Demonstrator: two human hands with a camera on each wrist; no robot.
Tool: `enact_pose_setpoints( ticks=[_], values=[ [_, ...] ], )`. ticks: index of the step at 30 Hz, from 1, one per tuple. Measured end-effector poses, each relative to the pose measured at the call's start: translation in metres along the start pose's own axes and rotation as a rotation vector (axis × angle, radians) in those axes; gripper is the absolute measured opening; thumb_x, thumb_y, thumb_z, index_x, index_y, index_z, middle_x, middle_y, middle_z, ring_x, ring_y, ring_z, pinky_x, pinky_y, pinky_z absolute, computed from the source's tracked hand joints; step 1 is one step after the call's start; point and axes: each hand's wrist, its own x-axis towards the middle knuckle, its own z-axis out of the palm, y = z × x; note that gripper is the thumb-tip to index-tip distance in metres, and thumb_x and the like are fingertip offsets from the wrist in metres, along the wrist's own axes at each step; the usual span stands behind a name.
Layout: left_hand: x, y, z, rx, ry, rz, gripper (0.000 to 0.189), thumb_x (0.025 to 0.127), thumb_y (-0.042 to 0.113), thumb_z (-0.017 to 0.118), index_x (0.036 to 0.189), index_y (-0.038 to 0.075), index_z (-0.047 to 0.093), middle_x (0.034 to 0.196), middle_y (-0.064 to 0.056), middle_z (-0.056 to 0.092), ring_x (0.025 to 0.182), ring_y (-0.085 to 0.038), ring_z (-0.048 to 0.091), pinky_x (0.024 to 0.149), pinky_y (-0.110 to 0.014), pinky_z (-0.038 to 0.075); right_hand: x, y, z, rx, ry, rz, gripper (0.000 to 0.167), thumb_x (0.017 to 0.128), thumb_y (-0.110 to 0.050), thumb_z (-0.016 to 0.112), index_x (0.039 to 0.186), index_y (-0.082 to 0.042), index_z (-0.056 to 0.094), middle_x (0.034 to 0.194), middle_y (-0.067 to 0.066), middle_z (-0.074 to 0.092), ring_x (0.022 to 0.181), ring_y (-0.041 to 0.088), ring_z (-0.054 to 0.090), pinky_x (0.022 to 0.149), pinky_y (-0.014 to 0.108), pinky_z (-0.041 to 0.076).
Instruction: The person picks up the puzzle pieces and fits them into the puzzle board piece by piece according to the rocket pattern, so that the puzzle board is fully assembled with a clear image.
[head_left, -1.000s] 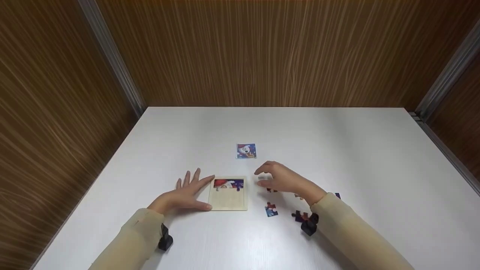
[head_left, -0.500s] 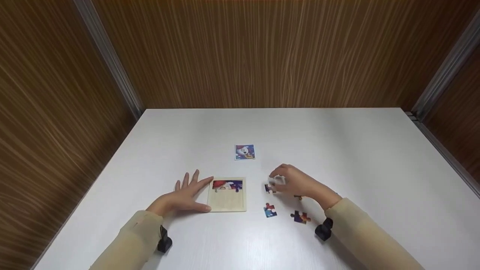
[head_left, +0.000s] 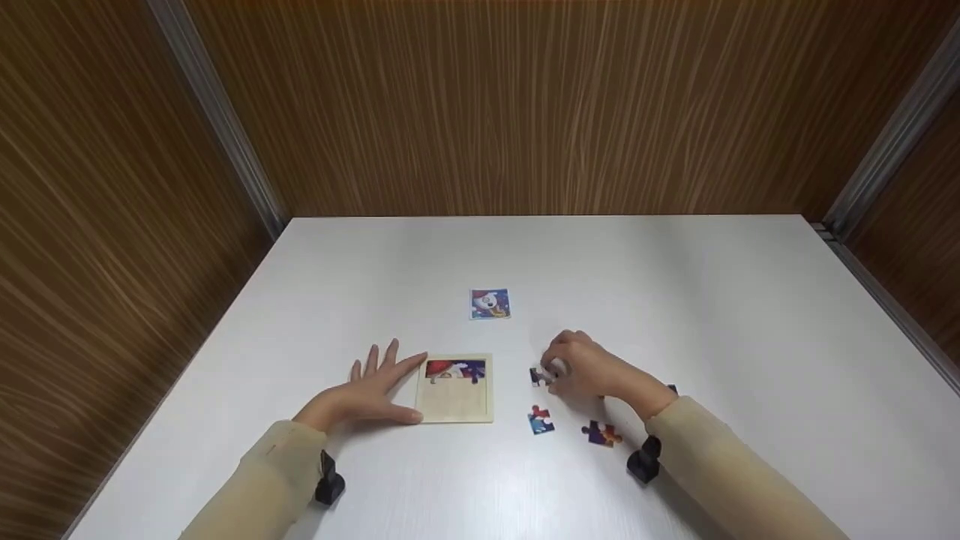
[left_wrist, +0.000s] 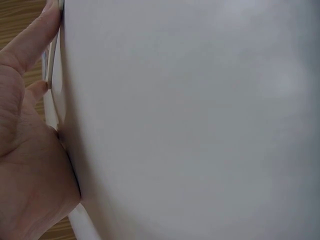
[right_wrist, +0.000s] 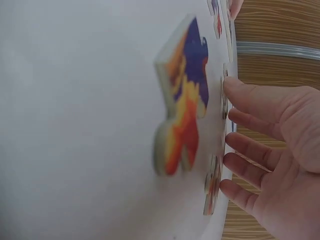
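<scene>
In the head view, my left hand (head_left: 367,391) lies flat with fingers spread, thumb and index finger touching the left edge of a square wooden puzzle tray (head_left: 454,415). Joined pieces (head_left: 455,368) with red, white and purple print fill the tray's top strip. To the right, my right hand (head_left: 592,371) pinches a white puzzle piece (head_left: 556,367) between thumb and fingers, close to the tabletop. A purple and white piece (head_left: 537,376) lies just left of it. In the right wrist view, the thumb meets the piece's (right_wrist: 224,95) edge; the other fingers are bent slightly.
Nearer the front lie a red and blue piece (head_left: 540,420) and a purple and orange piece (head_left: 601,433). Another piece (head_left: 673,388) shows partly behind the right wrist. A small printed picture card (head_left: 490,304) lies beyond the tray on the white table (head_left: 360,270).
My right hand has drawn back rightward from beside the tray with the white piece, then lowered slightly beside the purple and white piece. The left hand has stayed on the tray.
</scene>
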Motion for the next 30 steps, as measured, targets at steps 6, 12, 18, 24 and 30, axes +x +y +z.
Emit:
enact_pose_setpoints(
  ticks=[6, 12, 18, 24, 30],
  values=[
    [0.000, -0.001, 0.001, -0.007, 0.004, 0.002, 0.097, 0.071, 0.059, 0.070, 0.149, 0.030, 0.019, 0.151, -0.019, -0.018, 0.133, -0.041, -0.024, 0.101, -0.061, -0.015, 0.001, -0.001, 0.001, -0.011, 0.017, 0.020, 0.024, 0.075, -0.013, 0.078, 0.096, -0.011, 0.069, 0.108, 0.006, 0.053, 0.102, 0.025, 0.046, 0.086, 0.040, 0.043],
    [0.001, -0.002, 0.001, 0.000, 0.007, -0.001, 0.097, 0.071, 0.060, 0.069, 0.149, 0.030, 0.020, 0.151, -0.019, -0.017, 0.133, -0.041, -0.024, 0.102, -0.061, -0.014, 0.004, -0.002, 0.002, -0.012, 0.015, 0.076, 0.019, 0.076, -0.013, 0.077, 0.093, -0.014, 0.069, 0.108, 0.006, 0.053, 0.101, 0.023, 0.045, 0.085, 0.039, 0.043],
    [0.001, -0.002, 0.001, -0.001, 0.007, -0.001, 0.097, 0.071, 0.059, 0.070, 0.149, 0.030, 0.020, 0.151, -0.019, -0.018, 0.133, -0.041, -0.025, 0.102, -0.061, -0.015, 0.009, 0.000, 0.001, -0.033, -0.018, 0.115, 0.015, 0.076, -0.017, 0.077, 0.086, -0.016, 0.066, 0.110, 0.005, 0.051, 0.098, 0.022, 0.043, 0.080, 0.036, 0.041],
    [0.001, -0.002, 0.001, 0.012, 0.006, -0.004, 0.097, 0.071, 0.060, 0.069, 0.149, 0.030, 0.019, 0.151, -0.018, -0.018, 0.133, -0.041, -0.025, 0.102, -0.060, -0.015, 0.010, 0.002, 0.000, -0.043, -0.035, 0.086, 0.016, 0.074, -0.020, 0.077, 0.082, -0.018, 0.063, 0.107, 0.001, 0.050, 0.093, 0.018, 0.042, 0.076, 0.033, 0.041],
    [0.000, 0.000, 0.000, 0.008, -0.002, 0.001, 0.097, 0.072, 0.059, 0.069, 0.149, 0.030, 0.018, 0.151, -0.019, -0.018, 0.133, -0.041, -0.025, 0.101, -0.061, -0.015, 0.009, 0.005, -0.001, -0.051, -0.006, -0.010, 0.019, 0.073, -0.020, 0.077, 0.082, -0.014, 0.061, 0.101, 0.000, 0.052, 0.088, 0.017, 0.043, 0.074, 0.032, 0.041]
  ],
)
